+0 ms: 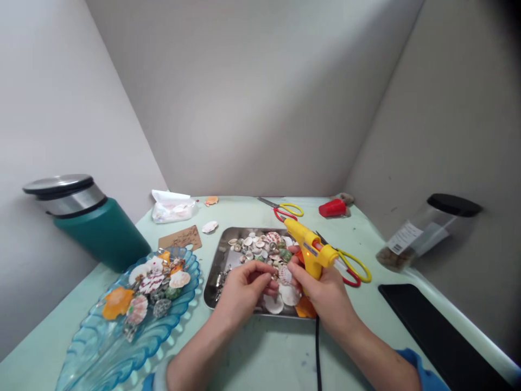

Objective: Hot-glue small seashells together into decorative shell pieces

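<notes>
My right hand (321,290) is wrapped round a yellow glue gun (311,247), its nozzle pointing up and away to the left and a black cord trailing down. Over the near side of a metal tray (209,296), my left hand (250,285) has thumb and forefinger pinched together; whatever lies between them is too small to make out. Many small seashells (256,244) fill the tray, with larger white scallop shells (290,295) close to my fingertips. An orange shell (305,308) lies partly under my right hand.
A blue glass dish (191,288) of shells stands left, beside a teal bottle (101,233). Scissors (291,209) lie behind the tray, and another pair (358,263) to its right. Further right are a clear jar (423,233) and a black slab (439,331). Tissues (173,207) sit at the back.
</notes>
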The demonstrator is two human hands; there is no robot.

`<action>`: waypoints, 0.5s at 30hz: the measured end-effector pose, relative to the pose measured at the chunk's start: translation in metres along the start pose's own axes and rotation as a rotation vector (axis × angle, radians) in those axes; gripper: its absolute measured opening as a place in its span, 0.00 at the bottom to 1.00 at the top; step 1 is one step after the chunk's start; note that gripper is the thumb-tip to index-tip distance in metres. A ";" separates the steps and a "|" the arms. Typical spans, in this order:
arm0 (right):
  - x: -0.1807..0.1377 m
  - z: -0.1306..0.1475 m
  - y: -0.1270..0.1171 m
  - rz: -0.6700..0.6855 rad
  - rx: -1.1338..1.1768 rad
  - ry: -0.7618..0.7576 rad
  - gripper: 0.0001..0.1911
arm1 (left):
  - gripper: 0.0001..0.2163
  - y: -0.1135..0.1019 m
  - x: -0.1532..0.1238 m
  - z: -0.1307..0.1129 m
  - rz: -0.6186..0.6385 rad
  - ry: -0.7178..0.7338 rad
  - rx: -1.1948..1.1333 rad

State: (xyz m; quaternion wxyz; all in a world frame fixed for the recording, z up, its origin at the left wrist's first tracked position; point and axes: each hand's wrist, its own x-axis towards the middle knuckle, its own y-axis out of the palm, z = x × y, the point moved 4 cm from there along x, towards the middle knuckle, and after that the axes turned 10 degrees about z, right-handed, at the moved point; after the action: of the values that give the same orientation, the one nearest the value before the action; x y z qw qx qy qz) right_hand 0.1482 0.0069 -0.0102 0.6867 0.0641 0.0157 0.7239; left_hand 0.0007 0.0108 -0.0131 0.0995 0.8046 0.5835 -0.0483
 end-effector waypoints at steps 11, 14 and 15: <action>0.001 -0.005 -0.003 0.028 -0.019 -0.010 0.17 | 0.07 -0.004 0.004 -0.012 0.060 0.150 0.995; 0.001 -0.004 -0.003 0.040 -0.038 -0.003 0.16 | 0.09 0.005 0.006 -0.011 0.100 0.158 1.160; 0.001 -0.003 -0.003 0.041 -0.039 -0.004 0.15 | 0.09 0.007 0.007 -0.010 0.108 0.153 1.183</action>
State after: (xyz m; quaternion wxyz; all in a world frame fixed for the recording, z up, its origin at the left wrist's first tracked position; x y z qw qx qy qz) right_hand 0.1504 0.0080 -0.0133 0.6729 0.0523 -0.0013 0.7379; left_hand 0.0092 0.0177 -0.0041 -0.4053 0.7531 0.4212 -0.3018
